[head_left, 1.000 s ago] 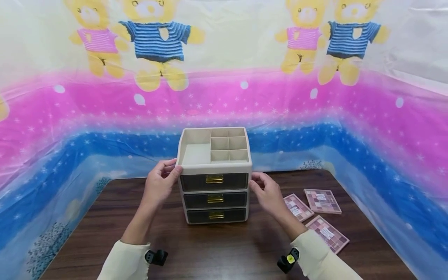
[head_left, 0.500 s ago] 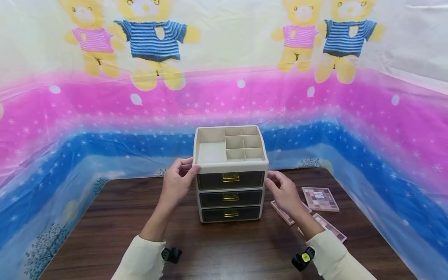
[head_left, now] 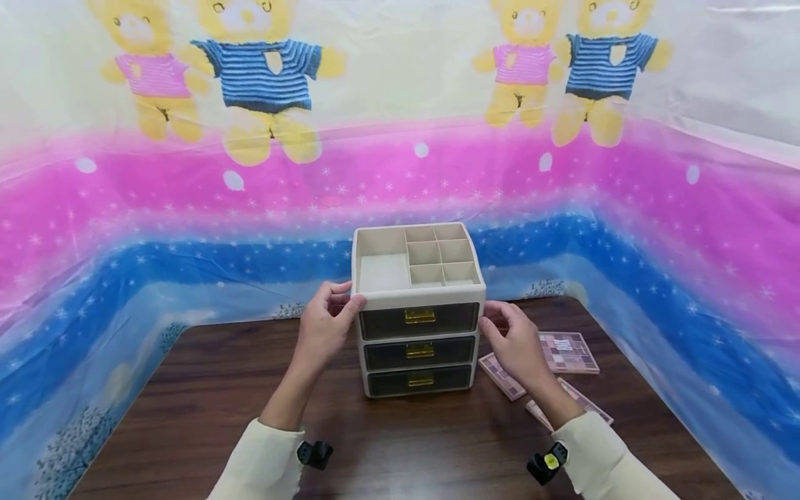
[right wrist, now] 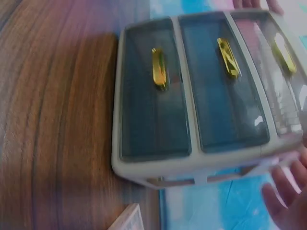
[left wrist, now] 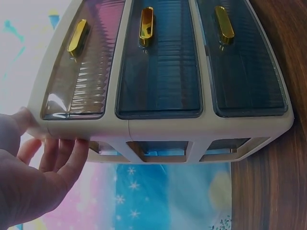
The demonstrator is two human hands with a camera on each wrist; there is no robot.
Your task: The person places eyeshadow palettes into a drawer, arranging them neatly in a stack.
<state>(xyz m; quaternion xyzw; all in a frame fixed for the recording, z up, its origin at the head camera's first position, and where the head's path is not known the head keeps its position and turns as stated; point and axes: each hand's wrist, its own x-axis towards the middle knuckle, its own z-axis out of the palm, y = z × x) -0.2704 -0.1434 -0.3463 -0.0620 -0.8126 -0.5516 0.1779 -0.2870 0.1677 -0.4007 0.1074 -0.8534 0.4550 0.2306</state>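
Observation:
A cream drawer organizer [head_left: 420,296] is upright over the middle of the wooden table [head_left: 400,451]; whether its base touches the tabletop I cannot tell. Three dark see-through drawers with gold handles, all closed, make up its front. On top is one large bare compartment beside several small ones. My left hand [head_left: 325,323] grips its upper left side, thumb on the front edge and fingers along the side frame [left wrist: 50,177]. At the upper right side my right hand [head_left: 515,340] holds it, thumb at the front edge; some fingertips are hidden in the head view.
Several pink makeup palettes [head_left: 569,352] lie on the table to the right, partly covered by my right hand and forearm. A cloth curtain [head_left: 250,208] printed with bears and snowflakes surrounds the table's back and sides.
The organizer has moved to the right, with both hands holding its sides. My right forearm now covers more of the palettes. The head view has shifted slightly.

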